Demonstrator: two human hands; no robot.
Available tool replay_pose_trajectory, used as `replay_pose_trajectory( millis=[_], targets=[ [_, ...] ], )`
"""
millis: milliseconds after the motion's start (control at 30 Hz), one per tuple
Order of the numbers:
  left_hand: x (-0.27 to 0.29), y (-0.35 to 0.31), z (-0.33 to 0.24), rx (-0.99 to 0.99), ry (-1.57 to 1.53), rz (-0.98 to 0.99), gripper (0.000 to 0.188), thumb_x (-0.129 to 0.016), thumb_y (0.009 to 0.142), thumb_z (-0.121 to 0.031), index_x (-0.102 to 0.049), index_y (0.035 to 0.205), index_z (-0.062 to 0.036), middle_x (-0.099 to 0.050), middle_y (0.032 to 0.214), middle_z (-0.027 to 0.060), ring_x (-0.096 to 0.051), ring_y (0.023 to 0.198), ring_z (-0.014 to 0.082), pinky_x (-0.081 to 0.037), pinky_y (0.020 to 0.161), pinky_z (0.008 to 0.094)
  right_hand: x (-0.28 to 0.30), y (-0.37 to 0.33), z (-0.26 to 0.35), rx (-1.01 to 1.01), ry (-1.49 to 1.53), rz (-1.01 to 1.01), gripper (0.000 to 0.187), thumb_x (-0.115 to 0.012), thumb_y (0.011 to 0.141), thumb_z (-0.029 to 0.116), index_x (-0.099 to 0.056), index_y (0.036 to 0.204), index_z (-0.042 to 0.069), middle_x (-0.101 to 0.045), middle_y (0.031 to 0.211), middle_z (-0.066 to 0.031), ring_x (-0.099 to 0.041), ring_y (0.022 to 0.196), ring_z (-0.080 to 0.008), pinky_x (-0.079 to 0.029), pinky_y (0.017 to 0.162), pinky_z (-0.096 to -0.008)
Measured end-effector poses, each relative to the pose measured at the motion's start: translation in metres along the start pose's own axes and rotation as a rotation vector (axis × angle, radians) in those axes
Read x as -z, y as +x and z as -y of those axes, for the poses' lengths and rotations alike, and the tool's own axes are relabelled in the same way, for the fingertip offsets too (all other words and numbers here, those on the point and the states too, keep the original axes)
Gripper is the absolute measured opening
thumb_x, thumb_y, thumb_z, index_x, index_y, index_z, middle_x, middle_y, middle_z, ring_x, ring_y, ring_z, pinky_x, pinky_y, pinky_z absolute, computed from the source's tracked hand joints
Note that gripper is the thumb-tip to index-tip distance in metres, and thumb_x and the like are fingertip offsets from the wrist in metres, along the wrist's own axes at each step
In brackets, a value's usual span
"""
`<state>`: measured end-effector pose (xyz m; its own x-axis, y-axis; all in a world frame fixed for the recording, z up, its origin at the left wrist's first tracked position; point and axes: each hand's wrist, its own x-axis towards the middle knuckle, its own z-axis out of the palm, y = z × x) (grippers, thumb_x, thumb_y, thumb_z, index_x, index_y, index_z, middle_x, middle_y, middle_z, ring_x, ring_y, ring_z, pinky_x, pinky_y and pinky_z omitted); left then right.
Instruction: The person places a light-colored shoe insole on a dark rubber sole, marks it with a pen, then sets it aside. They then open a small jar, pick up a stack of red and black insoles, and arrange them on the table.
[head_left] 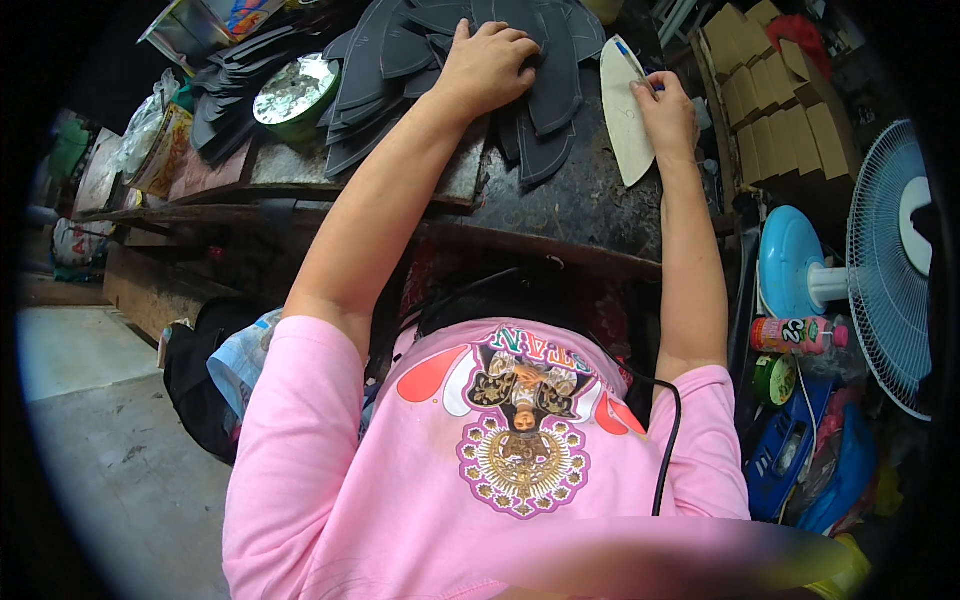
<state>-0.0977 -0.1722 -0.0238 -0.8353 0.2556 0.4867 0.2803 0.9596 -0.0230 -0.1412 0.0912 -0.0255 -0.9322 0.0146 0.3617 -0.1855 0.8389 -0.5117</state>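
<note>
Head view: dark, pale-lined cut pieces (553, 95) lie fanned in an overlapping heap on the worktop (610, 210), and just to their right is a cream, leaf-shaped template (620, 125), whose contact with the surface I cannot tell. The step in hand appears to be marking outlines with the template; a further stroke would, I judge, call for the template to sit flush on a piece and be kept still. My left hand (487, 65) rests palm down on the heap, partly open with fingers spread, gripping nothing that shows. My right hand (668, 115) is closed in a pinch about a pen (630, 60) and overlaps the template's edge; whether it also grips the template is unclear. Farther left stands a shiny-topped round tin (298, 88); to the right, brown cartons (790, 125).
</note>
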Motion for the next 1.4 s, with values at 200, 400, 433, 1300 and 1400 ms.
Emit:
replay_pose_trajectory(
  millis=[200,400,433,1300,1400],
  targets=[
    [-0.001,-0.001,0.001,-0.078,0.040,-0.138,0.040,-0.065,0.085,-0.034,-0.067,0.122,-0.0196,-0.059,0.136,0.0048,-0.046,0.135,0.0276,-0.029,0.111,0.0637,-0.015,0.012,-0.019,0.042,0.215,-0.091,0.034,-0.065,0.083,0.030,-0.065,0.114,0.018,-0.074,0.094,-0.0099,-0.070,0.092,-0.0317,-0.052,0.079,-0.0441],
    [0.008,-0.007,-0.027,-0.433,-0.167,0.065,0.061,-0.066,0.082,-0.064,-0.063,0.131,-0.0278,-0.045,0.151,0.0095,-0.034,0.144,0.0310,-0.019,0.115,0.0645,-0.025,0.020,-0.027,0.122,0.429,-0.189,0.028,-0.063,0.081,0.022,-0.068,0.107,0.013,-0.073,0.082,-0.0068,-0.070,0.076,-0.0260,-0.053,0.072,-0.0387],
    [0.008,-0.008,-0.031,-0.446,-0.123,0.121,0.060,-0.065,0.082,-0.065,-0.063,0.131,-0.0296,-0.045,0.151,0.0091,-0.034,0.145,0.0307,-0.020,0.114,0.0657,-0.026,0.020,-0.028,0.122,0.439,-0.201,0.027,-0.063,0.081,0.021,-0.068,0.106,0.013,-0.073,0.081,-0.0066,-0.069,0.075,-0.0252,-0.053,0.071,-0.0377],
    [0.007,-0.002,0.001,0.173,0.205,-0.100,0.026,-0.063,0.086,-0.020,-0.071,0.110,-0.0218,-0.061,0.133,0.0052,-0.047,0.135,0.0275,-0.029,0.109,0.0683,-0.014,0.011,-0.013,0.149,0.730,-0.237,0.024,-0.062,0.086,0.005,-0.067,0.109,0.002,-0.068,0.084,-0.0027,-0.061,0.075,-0.0102,-0.050,0.073,-0.0261],
    [0.011,-0.004,-0.003,0.137,0.218,-0.117,0.027,-0.065,0.085,-0.022,-0.071,0.111,-0.0194,-0.059,0.135,0.0065,-0.045,0.136,0.0291,-0.029,0.107,0.0706,-0.016,0.013,-0.017,0.134,0.691,-0.233,0.024,-0.063,0.086,0.005,-0.066,0.110,0.002,-0.068,0.084,-0.0025,-0.061,0.075,-0.0104,-0.050,0.075,-0.0260]
  ],
)
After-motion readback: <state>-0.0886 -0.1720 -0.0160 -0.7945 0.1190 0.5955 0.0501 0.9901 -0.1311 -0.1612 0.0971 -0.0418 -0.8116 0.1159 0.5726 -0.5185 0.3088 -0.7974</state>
